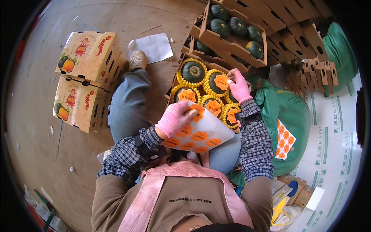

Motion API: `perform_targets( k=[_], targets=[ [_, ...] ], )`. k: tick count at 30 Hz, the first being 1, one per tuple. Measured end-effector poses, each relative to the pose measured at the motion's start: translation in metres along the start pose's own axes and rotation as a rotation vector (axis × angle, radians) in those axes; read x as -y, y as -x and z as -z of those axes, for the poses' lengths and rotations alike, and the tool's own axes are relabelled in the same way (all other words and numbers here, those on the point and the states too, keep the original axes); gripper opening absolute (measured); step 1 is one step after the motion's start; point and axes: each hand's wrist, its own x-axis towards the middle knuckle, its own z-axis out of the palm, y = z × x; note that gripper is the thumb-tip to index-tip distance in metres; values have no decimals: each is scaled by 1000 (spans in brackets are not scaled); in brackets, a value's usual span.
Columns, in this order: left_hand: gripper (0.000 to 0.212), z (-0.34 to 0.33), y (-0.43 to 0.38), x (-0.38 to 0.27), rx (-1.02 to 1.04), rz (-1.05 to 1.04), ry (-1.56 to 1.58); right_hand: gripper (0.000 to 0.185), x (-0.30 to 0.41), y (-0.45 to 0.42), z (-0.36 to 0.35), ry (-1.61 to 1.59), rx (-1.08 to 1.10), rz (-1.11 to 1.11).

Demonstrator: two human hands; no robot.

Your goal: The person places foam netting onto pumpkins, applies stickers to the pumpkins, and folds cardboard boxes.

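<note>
A sheet of orange stickers (200,136) is gripped in my left hand (175,117), which wears a pink glove with bare fingertips. My right hand (239,85), gloved the same way, pinches the edge of an orange sticker (222,82) lying against a dark green pumpkin (214,87) in a yellow foam net. Around it in an open cardboard box (171,81) sit several more netted pumpkins. Three or so bear orange stickers; the top left pumpkin (192,71) shows its stem and no sticker. The sheet hides the near part of the box.
Open cartons of unnetted pumpkins (237,26) stand beyond the box. Two printed cartons (87,55) are stacked at the left. A green sack (292,116) with another sticker sheet (285,139) on it is at the right. White paper (153,47) lies on the floor by my shoe.
</note>
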Motion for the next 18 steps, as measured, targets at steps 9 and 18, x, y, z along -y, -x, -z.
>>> perform_targets(
  k=[9, 18],
  targets=[
    [21, 2, 1, -3, 1, -6, -26, 19, 7, 8, -14, 77, -117, -9],
    [20, 3, 0, -2, 3, -15, -38, 21, -1, 4, -12, -38, -133, -8]
  ],
)
